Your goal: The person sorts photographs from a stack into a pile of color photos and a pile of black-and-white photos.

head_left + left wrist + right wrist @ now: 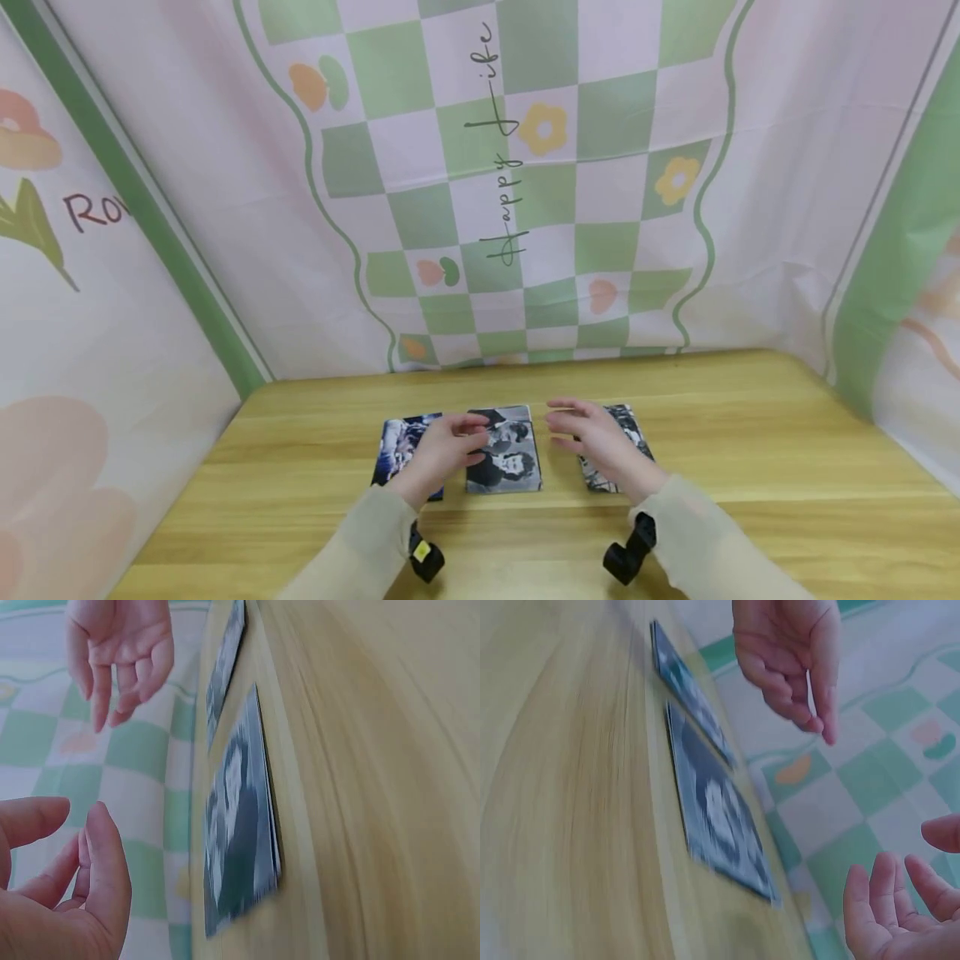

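Three flat pictures lie in a row on the wooden table. The middle one is a black-and-white picture (512, 467) of people, and its edge looks layered in the left wrist view. My left hand (442, 450) hovers between it and the blue-toned picture (397, 446), partly covering both. In the left wrist view the fingers of this hand (67, 892) are loosely bent with nothing between them. Above the grey picture (624, 421) on the right is my right hand (596, 437), hiding part of it. Its fingers (883, 889) are spread and hold nothing.
The wooden table (510, 550) runs back to a hanging cloth (502, 175) with green and white checks. Cloth panels also stand at both sides. A black wrist camera (426, 560) sits under the left sleeve, another black camera (628, 552) under the right.
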`<move>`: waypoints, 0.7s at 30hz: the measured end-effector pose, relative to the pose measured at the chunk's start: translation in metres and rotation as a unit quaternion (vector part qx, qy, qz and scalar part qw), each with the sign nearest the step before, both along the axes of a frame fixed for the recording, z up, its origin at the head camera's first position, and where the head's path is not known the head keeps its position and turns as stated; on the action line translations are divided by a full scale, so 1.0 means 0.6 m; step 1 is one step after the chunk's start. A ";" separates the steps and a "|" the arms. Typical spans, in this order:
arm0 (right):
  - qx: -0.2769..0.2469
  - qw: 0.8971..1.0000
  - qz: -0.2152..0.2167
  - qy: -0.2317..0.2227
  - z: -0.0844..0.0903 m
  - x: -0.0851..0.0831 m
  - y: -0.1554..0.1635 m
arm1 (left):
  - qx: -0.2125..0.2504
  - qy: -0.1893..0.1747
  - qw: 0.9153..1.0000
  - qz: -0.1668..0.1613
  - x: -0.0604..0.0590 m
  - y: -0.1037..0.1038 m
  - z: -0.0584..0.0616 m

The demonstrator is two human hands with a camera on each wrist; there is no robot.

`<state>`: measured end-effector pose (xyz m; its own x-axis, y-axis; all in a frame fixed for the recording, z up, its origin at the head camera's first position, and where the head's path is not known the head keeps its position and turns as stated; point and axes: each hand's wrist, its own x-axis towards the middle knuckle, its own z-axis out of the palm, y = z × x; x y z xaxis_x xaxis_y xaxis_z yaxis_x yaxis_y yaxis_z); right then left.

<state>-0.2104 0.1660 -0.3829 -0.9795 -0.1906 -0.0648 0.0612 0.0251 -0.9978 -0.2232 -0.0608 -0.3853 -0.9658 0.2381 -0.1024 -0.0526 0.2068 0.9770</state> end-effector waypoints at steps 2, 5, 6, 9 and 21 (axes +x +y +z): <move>0.008 1.000 -0.003 0.000 -0.003 0.000 0.020 | 0.010 -0.001 1.000 -0.012 0.000 0.017 -0.003; 0.021 1.000 -0.006 0.007 -0.010 -0.001 0.049 | 0.022 -0.003 0.999 -0.028 0.000 0.038 -0.007; 0.026 1.000 -0.006 0.009 -0.012 -0.002 0.059 | 0.029 -0.004 0.999 -0.032 0.000 0.045 -0.009; 0.041 0.999 -0.009 0.009 -0.019 -0.005 0.085 | 0.039 -0.008 0.998 -0.043 0.002 0.064 -0.015; 0.126 0.991 -0.023 -0.033 -0.031 -0.006 0.162 | 0.063 -0.050 0.995 -0.066 -0.001 0.113 -0.026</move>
<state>-0.2138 0.2630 -0.4015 -0.9790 -0.1148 -0.1683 0.1326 0.2678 -0.9543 -0.2239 0.0071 -0.4011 -0.9122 0.3783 -0.1573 -0.1307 0.0951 0.9868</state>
